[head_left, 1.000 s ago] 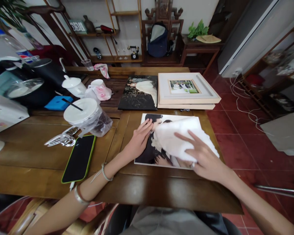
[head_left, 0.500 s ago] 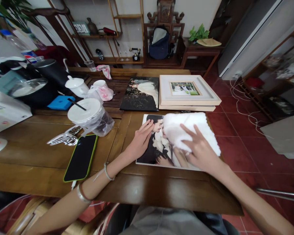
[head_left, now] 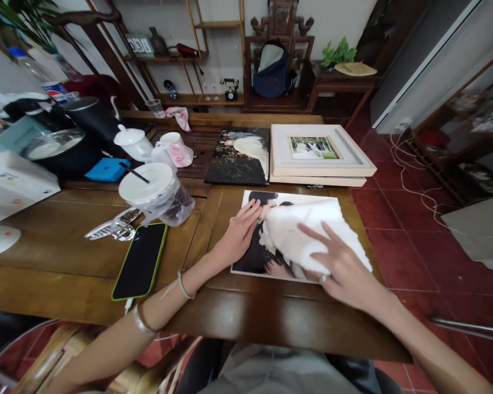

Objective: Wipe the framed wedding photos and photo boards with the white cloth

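A large photo print (head_left: 254, 254) of a couple lies flat on the wooden table (head_left: 66, 257) in front of me. My left hand (head_left: 240, 232) rests flat on its left edge with the fingers stretched out, pinning it down. My right hand (head_left: 339, 262) presses a white cloth (head_left: 299, 235) onto the right half of the print, fingers spread over the cloth. The cloth hides most of the picture's right side.
Behind the print lie a dark photo panel (head_left: 240, 156) and a white framed picture (head_left: 318, 153). To the left are a black phone in a green case (head_left: 142, 260), a hair clip (head_left: 113, 231), a lidded cup in a plastic bag (head_left: 154, 194), a teapot (head_left: 133, 142) and boxes.
My right hand has slid the cloth across the print, first up and right, then back down toward the left. The left hand has stayed on the print's edge.
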Available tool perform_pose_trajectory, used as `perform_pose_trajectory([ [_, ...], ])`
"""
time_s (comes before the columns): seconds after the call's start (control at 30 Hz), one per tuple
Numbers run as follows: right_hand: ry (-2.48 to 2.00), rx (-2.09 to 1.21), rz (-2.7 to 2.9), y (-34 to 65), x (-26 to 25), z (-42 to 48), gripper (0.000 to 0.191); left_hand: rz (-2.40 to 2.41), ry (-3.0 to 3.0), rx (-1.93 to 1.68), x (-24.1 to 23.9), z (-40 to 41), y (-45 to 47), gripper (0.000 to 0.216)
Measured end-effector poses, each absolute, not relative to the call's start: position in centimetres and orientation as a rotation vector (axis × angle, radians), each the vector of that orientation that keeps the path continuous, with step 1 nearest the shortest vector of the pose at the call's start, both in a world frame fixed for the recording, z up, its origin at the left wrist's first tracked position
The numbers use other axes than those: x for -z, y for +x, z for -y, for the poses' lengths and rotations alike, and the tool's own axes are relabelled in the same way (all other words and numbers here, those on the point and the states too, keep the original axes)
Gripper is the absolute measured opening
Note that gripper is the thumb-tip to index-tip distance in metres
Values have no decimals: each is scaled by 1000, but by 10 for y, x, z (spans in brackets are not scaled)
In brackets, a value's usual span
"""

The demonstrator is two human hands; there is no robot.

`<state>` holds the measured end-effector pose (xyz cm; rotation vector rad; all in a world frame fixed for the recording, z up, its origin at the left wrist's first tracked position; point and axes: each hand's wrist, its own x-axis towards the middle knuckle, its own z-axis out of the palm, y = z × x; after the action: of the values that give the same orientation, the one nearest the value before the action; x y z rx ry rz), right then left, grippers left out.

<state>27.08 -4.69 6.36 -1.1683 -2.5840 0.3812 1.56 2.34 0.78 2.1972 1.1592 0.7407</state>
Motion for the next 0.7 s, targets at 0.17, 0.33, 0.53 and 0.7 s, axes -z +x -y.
perform_pose_trajectory([
  [0.17, -1323, -218, 2430, 302, -56, 10, 14, -1151, 2206, -758, -6, -25, 16, 43],
  [0.33, -1440, -219, 2318, 323, -50, 10, 16, -1187, 2178, -741, -6, -24, 16, 43],
  [0.53, -1298, -194, 2565, 292, -59, 66, 18, -1187, 2140, -765, -8, -23, 17, 43],
  [0.7, -1087, -404, 2693, 261, -65, 104, 23, -1183, 2129, -784, -7, -22, 17, 43],
])
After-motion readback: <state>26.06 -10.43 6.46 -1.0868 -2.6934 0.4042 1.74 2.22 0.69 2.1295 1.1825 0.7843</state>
